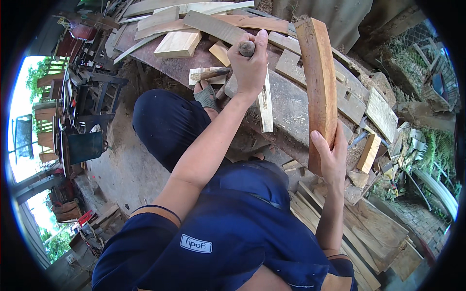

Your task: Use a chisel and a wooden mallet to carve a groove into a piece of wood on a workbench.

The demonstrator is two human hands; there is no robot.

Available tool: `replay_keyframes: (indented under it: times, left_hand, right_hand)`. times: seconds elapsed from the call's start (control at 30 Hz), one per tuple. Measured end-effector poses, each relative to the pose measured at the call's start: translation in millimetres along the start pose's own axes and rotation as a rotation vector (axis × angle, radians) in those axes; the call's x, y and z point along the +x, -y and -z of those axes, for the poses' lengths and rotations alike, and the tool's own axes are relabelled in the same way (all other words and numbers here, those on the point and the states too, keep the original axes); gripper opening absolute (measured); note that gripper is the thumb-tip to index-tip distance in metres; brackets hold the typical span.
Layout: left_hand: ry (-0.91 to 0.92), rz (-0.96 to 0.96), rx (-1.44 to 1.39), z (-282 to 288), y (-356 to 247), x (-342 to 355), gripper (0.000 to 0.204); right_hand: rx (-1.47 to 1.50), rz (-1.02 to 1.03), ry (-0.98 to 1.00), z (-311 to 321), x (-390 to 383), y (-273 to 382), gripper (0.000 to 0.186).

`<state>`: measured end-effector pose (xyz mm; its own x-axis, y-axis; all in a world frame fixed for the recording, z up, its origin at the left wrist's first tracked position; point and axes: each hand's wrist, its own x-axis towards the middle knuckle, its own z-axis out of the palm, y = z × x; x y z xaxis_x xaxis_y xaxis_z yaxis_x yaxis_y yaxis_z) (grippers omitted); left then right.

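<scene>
The person's two hands are apart, each closed on something of its own above the worktop [154, 60]. The left hand [246, 72] is wrapped around a round wooden handle [246, 47], whose end points up toward the head; the rest of that tool is hidden, so its kind cannot be told. The right hand [333, 156] clasps a thick reddish-brown timber [318, 82] near its lower end, the thumb on the face toward the left, and the timber stands lengthwise, slightly curved, over the right half of the worktop, its top reaching toward the far edge. At the near edge, left of the middle, a second tool with a wooden handle [216, 72] lies across a pale piece of wood, just beside a foot in a grey-green covering [206, 96]. A pale strip [265, 104] juts over the near edge beside a grey board [291, 102]. A thick pale block [178, 44] rests near the left end, with long planks [213, 26] heaped along the far edge behind it. Toward the right end lie a thin pale board [381, 111] and a small yellowish block [369, 153].
</scene>
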<state>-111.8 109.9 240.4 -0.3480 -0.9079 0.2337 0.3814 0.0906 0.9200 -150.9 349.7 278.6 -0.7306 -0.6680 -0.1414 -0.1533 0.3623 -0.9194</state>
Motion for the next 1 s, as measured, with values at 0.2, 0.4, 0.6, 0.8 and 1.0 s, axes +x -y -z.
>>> replay_keyframes:
  times: [0.2, 0.4, 0.6, 0.8, 1.0]
  left_hand:
    - [0.042, -0.197, 0.281, -15, 2, -15, 0.038]
    - [0.137, -0.17, 0.337, -42, 7, -47, 0.033]
    - [0.214, -0.221, 0.464, -49, 19, -53, 0.026]
    - [0.314, -0.024, 0.072, -36, 28, -52, 0.013]
    - [0.198, -0.12, 0.036, -19, 6, -19, 0.025]
  right_hand:
    - [0.058, 0.006, -0.039, 11, 9, 33, 0.066]
    - [0.239, 0.355, -0.224, 22, 9, 50, 0.063]
    - [-0.164, 0.023, 0.006, 29, 12, 42, 0.066]
    - [-0.227, 0.013, 0.091, 5, 14, 53, 0.061]
    - [-0.033, 0.111, 0.076, 6, 10, 30, 0.062]
